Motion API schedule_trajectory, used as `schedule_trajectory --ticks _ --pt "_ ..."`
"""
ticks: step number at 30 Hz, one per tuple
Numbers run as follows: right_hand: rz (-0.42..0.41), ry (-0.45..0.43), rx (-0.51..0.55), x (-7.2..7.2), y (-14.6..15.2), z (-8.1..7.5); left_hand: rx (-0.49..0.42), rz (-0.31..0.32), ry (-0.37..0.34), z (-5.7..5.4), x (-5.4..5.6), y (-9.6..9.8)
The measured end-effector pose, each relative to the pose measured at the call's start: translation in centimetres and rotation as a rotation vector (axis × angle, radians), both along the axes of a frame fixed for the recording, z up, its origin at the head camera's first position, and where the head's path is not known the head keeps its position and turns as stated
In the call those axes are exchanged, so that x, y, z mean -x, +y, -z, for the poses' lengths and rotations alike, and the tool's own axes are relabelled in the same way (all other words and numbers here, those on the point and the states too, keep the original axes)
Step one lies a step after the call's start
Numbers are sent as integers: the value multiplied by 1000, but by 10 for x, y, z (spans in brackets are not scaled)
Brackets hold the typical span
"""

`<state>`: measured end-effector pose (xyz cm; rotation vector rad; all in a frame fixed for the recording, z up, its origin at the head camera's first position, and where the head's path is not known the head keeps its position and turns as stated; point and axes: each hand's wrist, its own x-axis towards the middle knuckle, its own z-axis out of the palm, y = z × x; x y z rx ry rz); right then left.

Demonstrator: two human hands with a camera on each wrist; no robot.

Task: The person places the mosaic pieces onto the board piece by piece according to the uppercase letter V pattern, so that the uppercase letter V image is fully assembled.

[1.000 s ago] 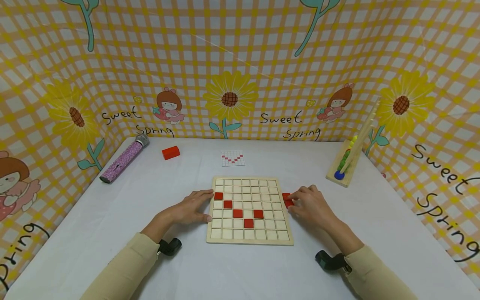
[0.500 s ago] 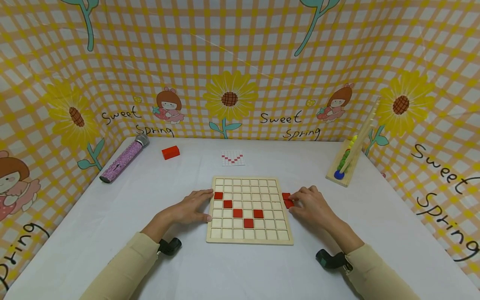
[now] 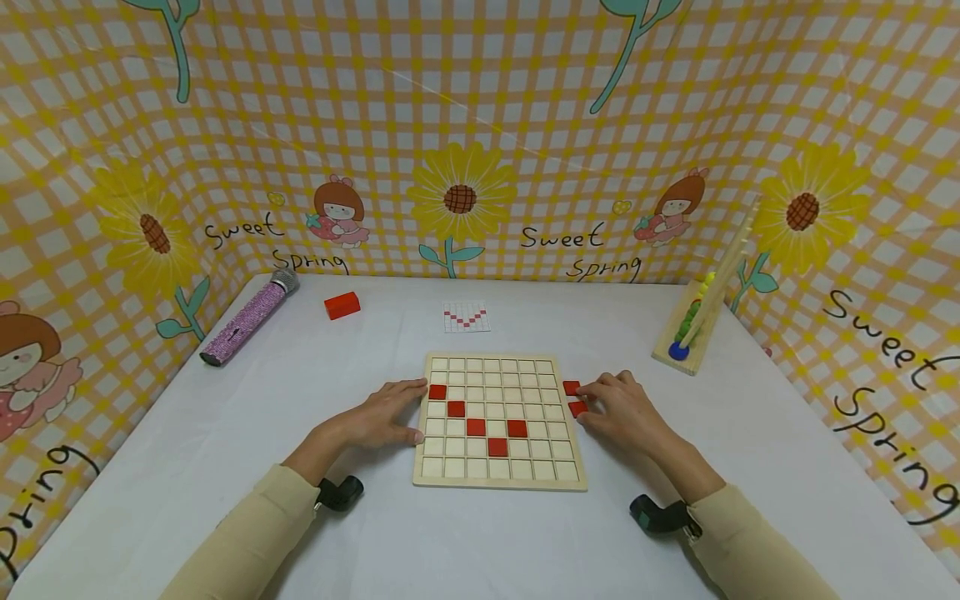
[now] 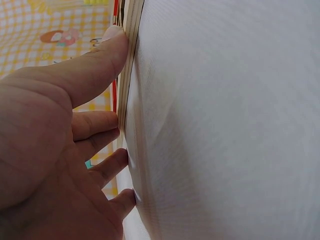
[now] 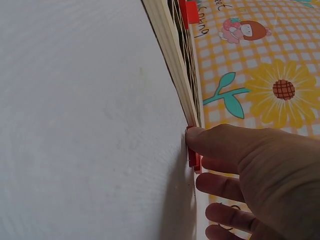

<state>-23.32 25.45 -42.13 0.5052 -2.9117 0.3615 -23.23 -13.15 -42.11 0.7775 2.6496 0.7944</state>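
Note:
A wooden grid board (image 3: pixel 529 479) lies flat in the head view, with several red square tiles (image 3: pixel 497 447) set in its cells. My left hand (image 3: pixel 378 417) rests along its left edge, thumb and fingers spread; the left wrist view shows the thumb (image 4: pixel 95 65) against the board's side. Just off the right edge lie two red tiles, one farther (image 3: pixel 572 388) and one nearer (image 3: pixel 576 409). My right hand (image 3: pixel 621 417) pinches the nearer one between thumb and index finger. In the right wrist view the thumb covers part of that tile (image 5: pixel 192 150).
A small paper card (image 3: pixel 466 317) with a red grid pattern lies behind the board. Farther left are a red block (image 3: pixel 342 306) and a glittery pink microphone (image 3: pixel 247 321). A wooden stand with coloured beads (image 3: pixel 686 329) is at back right.
The two loose red tiles beside the board have come slightly apart, the farther one shifting a little away. My left hand and the board have stayed put.

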Motion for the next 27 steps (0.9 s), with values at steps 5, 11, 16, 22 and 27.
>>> schedule_trajectory --ticks 5,11,16,22,27 --pt "-6 3 2 0 0 1 2 -1 0 1 0 0" --pt "-13 1 2 -1 1 1 3 -3 3 0 0 0" --pt "-20 -10 9 -1 2 1 0 -3 -1 0 -1 0" --pt "-14 -13 12 -2 4 2 3 -9 -3 -1 -1 0" --pt "-19 7 11 -1 5 3 1 -11 -11 -1 -1 1"
